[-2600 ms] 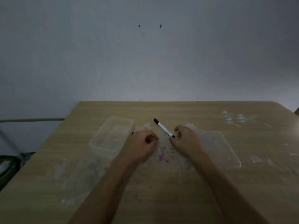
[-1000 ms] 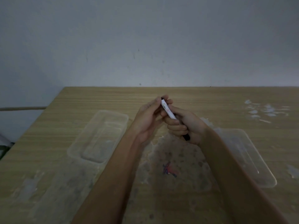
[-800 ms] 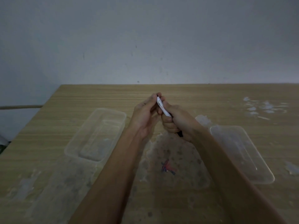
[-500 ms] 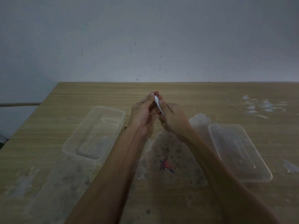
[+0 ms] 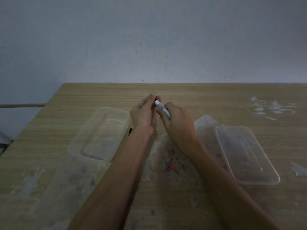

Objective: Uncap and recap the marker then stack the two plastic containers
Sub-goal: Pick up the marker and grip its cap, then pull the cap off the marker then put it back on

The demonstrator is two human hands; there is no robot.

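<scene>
Both hands are raised together over the middle of the worktop (image 5: 207, 100), working the marker (image 5: 162, 107) between them. The right hand (image 5: 178, 125) is wrapped around the lower barrel, fingers curled shut on it; the left hand (image 5: 143, 113) pinches the upper end with thumb and fingertips, so both are closed on the same marker. The white barrel with its printed label shows in the gap between the hands, tilted up toward the left hand. The cap itself is hidden under the fingers — cannot tell if it is on, off or halfway, so my read is that the uncap/recap step is in progress, not finished. A small dark item (image 5: 130, 131) lies on the worktop just beside the left wrist; too small to say what it is. Stacking has not begun: one clear container (image 5: 99, 135) sits out to the left of the left hand, the other clear container (image 5: 245, 155) lies well out to the right of the right forearm — the two well apart, neither touched. Left to do, by my judgement: finish the cap work, set the marker down, then put one container on the other.
</scene>
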